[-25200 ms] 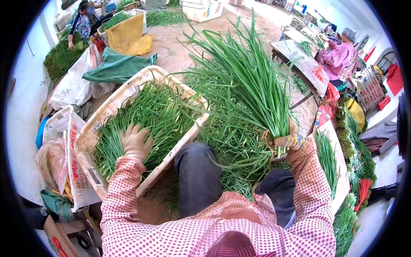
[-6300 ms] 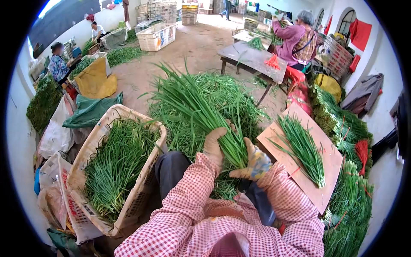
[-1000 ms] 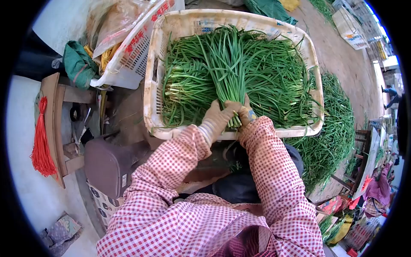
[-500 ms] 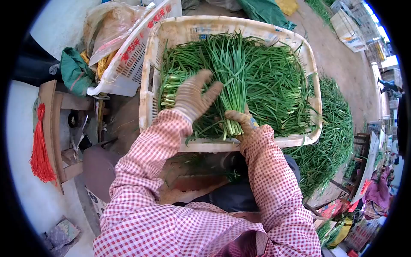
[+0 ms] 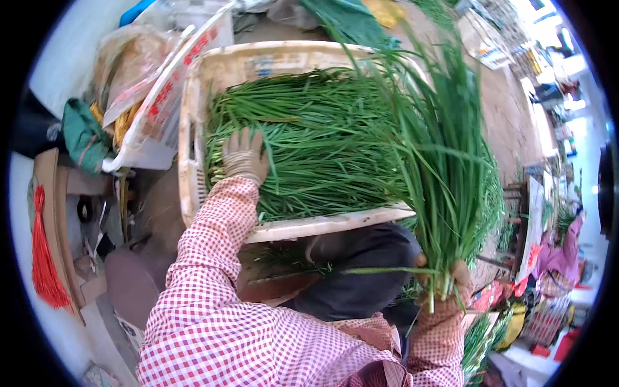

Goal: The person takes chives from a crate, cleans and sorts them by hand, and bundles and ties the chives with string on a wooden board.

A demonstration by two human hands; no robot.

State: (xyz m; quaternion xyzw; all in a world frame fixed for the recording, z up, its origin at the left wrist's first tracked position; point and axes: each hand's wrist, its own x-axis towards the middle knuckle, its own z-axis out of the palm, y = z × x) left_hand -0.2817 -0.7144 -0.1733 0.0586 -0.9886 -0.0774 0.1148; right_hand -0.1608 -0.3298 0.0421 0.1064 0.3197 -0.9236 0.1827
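My left hand [image 5: 245, 157], in a tan work glove, lies flat with fingers stretched out on the garlic chives [image 5: 322, 151] at the left side of the white plastic crate [image 5: 296, 230]. Beyond the crate's right front corner, my right hand [image 5: 459, 278], also gloved, is closed around the pale stem ends of a bunch of garlic chives [image 5: 445, 168]. That bunch stands nearly upright, its leaves fanning out above and slightly blurred. It hides the crate's right end. Inside the crate the chives lie mostly sideways, with pale cut ends along the left wall.
Another white crate with red lettering [image 5: 151, 113] leans at the left, near plastic bags [image 5: 129, 71] and a green sack [image 5: 84, 132]. Red strings [image 5: 46, 258] hang from a wooden frame [image 5: 55, 213]. A person in purple [image 5: 560, 255] is at the far right.
My right hand has lifted the bunch out of the crate and carried it right. My left hand has moved left and flattened onto the chives. The view has shifted, too.
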